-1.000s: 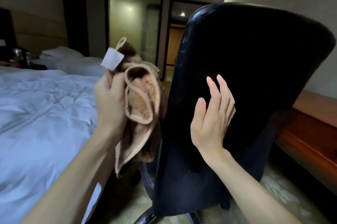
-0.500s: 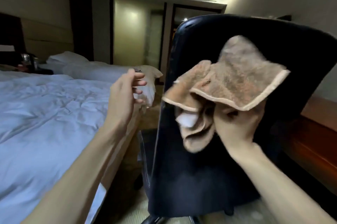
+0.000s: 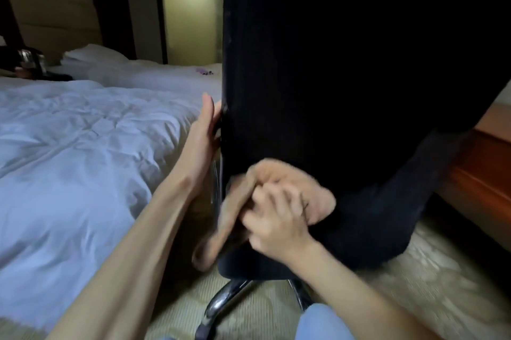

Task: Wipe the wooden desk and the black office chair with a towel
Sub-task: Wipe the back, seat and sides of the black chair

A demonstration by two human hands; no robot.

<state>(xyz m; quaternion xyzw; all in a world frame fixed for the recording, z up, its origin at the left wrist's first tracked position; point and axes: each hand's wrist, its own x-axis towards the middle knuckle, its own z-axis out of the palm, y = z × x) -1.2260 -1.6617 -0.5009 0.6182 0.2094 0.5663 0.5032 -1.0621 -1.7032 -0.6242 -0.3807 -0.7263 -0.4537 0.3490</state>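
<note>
The black office chair [image 3: 345, 77] fills the middle of the view with its backrest turned toward me. My right hand [image 3: 276, 218] grips a tan towel [image 3: 315, 190] and presses it low against the back of the chair; the hand and towel are blurred by motion. My left hand [image 3: 203, 135] lies flat with straight fingers against the chair's left edge. The wooden desk [image 3: 481, 173] shows as a reddish-brown edge at the right, behind the chair.
A bed with a white duvet [image 3: 69, 160] takes up the left side, close beside the chair. The chair's chrome base leg [image 3: 221, 303] stands on pale carpet [image 3: 442, 279]. A knee in light blue cloth [image 3: 323, 323] is at the bottom edge.
The towel passed from my left hand to my right, which has dropped from the upper backrest to its lower part. My left hand has moved onto the chair's left edge. The view has tilted down.
</note>
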